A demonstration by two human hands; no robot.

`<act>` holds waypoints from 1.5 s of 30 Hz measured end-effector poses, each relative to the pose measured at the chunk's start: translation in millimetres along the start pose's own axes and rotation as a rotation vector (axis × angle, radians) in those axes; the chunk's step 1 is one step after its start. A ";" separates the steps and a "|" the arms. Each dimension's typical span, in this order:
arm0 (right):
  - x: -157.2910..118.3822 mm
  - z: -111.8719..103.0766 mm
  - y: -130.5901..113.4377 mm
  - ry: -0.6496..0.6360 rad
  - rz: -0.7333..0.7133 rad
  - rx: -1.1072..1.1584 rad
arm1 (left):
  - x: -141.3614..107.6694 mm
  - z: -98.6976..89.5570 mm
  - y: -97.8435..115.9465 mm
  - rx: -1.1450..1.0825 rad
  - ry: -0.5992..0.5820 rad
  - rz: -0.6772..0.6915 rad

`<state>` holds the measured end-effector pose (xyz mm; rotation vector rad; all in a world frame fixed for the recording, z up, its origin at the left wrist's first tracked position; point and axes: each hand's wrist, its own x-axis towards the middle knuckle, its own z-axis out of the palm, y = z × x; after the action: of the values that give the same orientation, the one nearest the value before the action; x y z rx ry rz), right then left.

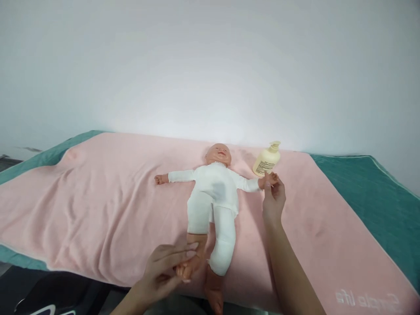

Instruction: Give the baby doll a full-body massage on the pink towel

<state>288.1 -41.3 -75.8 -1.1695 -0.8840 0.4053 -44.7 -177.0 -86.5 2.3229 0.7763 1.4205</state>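
Observation:
A baby doll (216,183) with a white cloth body lies face up on a pink towel (131,210), arms spread and legs toward me. My left hand (167,267) has its fingers over and around the doll's foot on the left side of the view. With thumb and fingers, my right hand (274,197) grips the doll's small hand at the right. Just beyond that hand stands a pale yellow pump bottle (267,159), upright with a slight tilt in the view, printed with dark text.
The pink towel lies over a green sheet (374,192) that shows at both sides. A pale wall (210,70) rises directly behind. At the lower left, below the towel's edge, is a dark object (59,293) with white markings.

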 end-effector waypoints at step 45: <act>-41.3 32.0 -20.8 -0.778 -0.901 -0.429 | 56.8 14.7 -30.0 -0.176 0.126 -0.097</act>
<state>234.7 -57.7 -68.9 -0.8492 -2.1318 -0.1121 -19.7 -118.9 -67.9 2.0540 0.7548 1.5379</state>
